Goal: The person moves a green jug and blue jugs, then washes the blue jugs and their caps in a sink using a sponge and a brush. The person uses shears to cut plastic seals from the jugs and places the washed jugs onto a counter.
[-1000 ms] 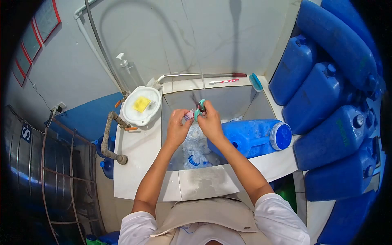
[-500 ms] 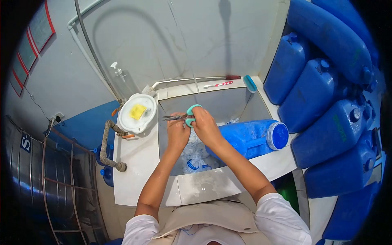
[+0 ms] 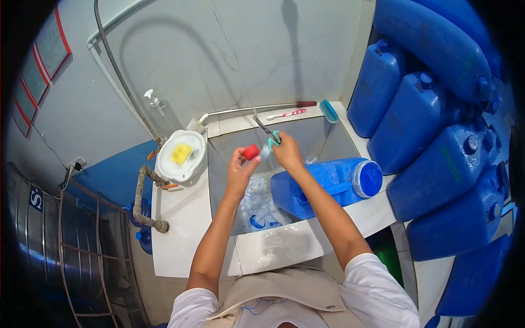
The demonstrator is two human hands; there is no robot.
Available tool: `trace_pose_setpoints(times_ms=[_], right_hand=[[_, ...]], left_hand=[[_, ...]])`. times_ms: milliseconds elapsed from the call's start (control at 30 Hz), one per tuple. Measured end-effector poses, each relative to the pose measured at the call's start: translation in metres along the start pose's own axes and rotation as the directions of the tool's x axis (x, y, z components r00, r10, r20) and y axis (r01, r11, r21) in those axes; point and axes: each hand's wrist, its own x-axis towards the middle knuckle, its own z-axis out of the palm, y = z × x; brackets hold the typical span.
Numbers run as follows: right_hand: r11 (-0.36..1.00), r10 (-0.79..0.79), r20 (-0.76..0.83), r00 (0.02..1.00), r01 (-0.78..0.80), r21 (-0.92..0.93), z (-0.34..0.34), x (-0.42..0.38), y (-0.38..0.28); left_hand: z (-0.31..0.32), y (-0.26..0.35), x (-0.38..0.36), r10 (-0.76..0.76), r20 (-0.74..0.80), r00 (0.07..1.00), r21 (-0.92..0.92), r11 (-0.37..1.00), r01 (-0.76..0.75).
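Over the sink [image 3: 227, 150], my left hand [image 3: 238, 172] pinches a small red cap [image 3: 251, 152] between thumb and fingers. My right hand [image 3: 289, 153] grips scissors [image 3: 263, 127] by their teal handles, blades pointing up and left toward the wall. A whitish wisp, like clear plastic film [image 3: 265, 152], shows between the two hands. Below them, clear plastic [image 3: 256, 205] with blue bits lies in the sink. Beneath my right forearm a blue jug [image 3: 311, 188] with a round blue lid rests on its side across the sink's right edge.
A white basin [image 3: 182, 169] with a yellow sponge [image 3: 181, 153] stands left of the sink, near a pump bottle [image 3: 164, 112]. A red-and-white toothbrush [image 3: 287, 114] and a teal brush [image 3: 328, 111] lie on the back ledge. Blue jerrycans [image 3: 404, 126] are stacked at right.
My hands have moved apart. The scissors have swung from pointing left to pointing up and left. The red cap now shows in my left hand.
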Motion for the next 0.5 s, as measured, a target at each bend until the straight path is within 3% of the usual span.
trace_pose_setpoints(times_ms=[100, 167, 200, 233, 300, 400, 467, 500], right_hand=[[0.979, -0.062, 0.023, 0.998, 0.065, -0.194, -0.012, 0.009, 0.050], [0.937, -0.032, 0.078, 0.996, 0.057, -0.345, -0.053, 0.015, 0.077], [0.923, 0.006, 0.087, 0.996, 0.028, -0.384, -0.087, 0.015, 0.086], [0.889, 0.142, 0.071, 0.987, -0.095, -0.448, -0.120, 0.013, 0.095], [0.799, 0.241, 0.026, 0.970, -0.183, -0.572, -0.185, 0.004, 0.121], [0.768, 0.292, 0.017, 0.956, -0.223, -0.601, -0.241, -0.013, 0.169], [0.842, 0.341, 0.025, 0.940, -0.294, -0.452, -0.254, -0.030, 0.182], [0.841, 0.340, 0.026, 0.940, -0.292, -0.455, -0.253, -0.034, 0.178]], left_hand=[[-0.022, -0.004, 0.005, -0.051, -0.059, 0.997, -0.075, 0.996, 0.046], [-0.054, -0.011, -0.012, 0.023, -0.138, 0.990, 0.133, 0.991, -0.005], [-0.080, -0.022, -0.023, 0.037, -0.158, 0.987, 0.361, 0.932, 0.023], [-0.112, -0.040, -0.036, 0.058, -0.174, 0.983, 0.568, 0.821, 0.052], [-0.185, -0.100, -0.067, 0.007, -0.187, 0.982, 0.658, 0.744, 0.120], [-0.205, -0.093, -0.107, -0.045, -0.230, 0.972, 0.738, 0.643, 0.205], [-0.209, -0.094, -0.118, 0.034, -0.244, 0.969, 0.855, 0.480, 0.198], [-0.203, -0.088, -0.120, 0.032, -0.246, 0.969, 0.852, 0.483, 0.201]])
